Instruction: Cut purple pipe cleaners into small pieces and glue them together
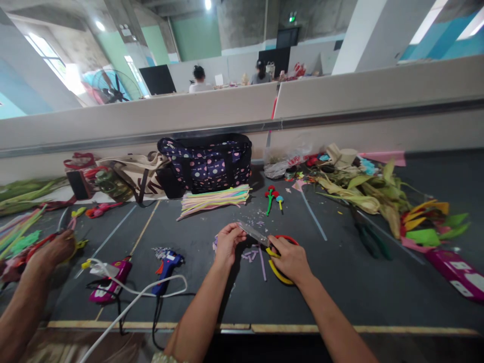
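My right hand (pixel 293 259) grips a pair of scissors (pixel 254 233) by its red and yellow handles, blades pointing left. My left hand (pixel 228 244) is closed in a pinch at the blade tips. What lies between its fingers is too small to make out. A bit of purple (pixel 215 243) shows just behind that hand. Short purple cut pieces (pixel 249 255) and a longer purple strip (pixel 262 263) lie on the dark table (pixel 272 307) between my hands. Farther back are a red pom-pom flower on a green stem (pixel 269 199) and a smaller blue one (pixel 280 200).
A bundle of pastel pipe cleaners (pixel 214 200) lies before a dotted bag (pixel 212 164). A blue glue gun (pixel 166 272), white cable (pixel 141 292) and magenta device (pixel 111 282) sit left. Another person's hand (pixel 62 247) works far left. Pliers (pixel 368 234) and dried husks (pixel 363 194) lie right.
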Demonstrator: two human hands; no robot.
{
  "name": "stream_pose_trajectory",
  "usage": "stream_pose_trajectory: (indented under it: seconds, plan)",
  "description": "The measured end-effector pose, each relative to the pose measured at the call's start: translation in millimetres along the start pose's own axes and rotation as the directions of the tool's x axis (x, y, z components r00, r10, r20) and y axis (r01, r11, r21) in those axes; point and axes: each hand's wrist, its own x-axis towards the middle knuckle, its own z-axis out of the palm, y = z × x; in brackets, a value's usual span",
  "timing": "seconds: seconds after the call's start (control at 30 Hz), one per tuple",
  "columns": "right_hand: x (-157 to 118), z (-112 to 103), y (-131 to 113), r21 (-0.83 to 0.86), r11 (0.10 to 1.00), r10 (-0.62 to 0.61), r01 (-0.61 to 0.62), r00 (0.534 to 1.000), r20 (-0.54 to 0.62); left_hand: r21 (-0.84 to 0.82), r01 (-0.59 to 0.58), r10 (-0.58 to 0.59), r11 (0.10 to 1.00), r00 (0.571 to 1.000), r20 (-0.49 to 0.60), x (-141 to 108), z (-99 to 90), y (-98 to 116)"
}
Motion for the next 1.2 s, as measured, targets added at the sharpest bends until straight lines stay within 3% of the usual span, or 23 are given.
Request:
stream_pose_trajectory:
  seconds: [0.5, 1.03, 1.2]
  plan:
    - [0.0, -1.5, -2.0, 0.005, 1.000, 0.001, -0.001, 1.000, 0.005, 0.037, 0.020, -0.020, 0.999, 1.000, -0.008, 0.2, -0.5, 1.9]
    - [-0.2, -2.9, -1.4, 0.148, 0.988, 0.041, -0.052, 0.996, 0.077, 0.025, 0.025, -0.025, 0.999, 1.000, -0.004, 1.1, -1.3, 0.7]
    - [1.2, -9.5, 2.4, 0.084, 0.992, 0.092, -0.096, 0.995, 0.049, 0.021, 0.024, -0.024, 0.999, 1.000, 0.002, 0.4, -0.5, 2.7]
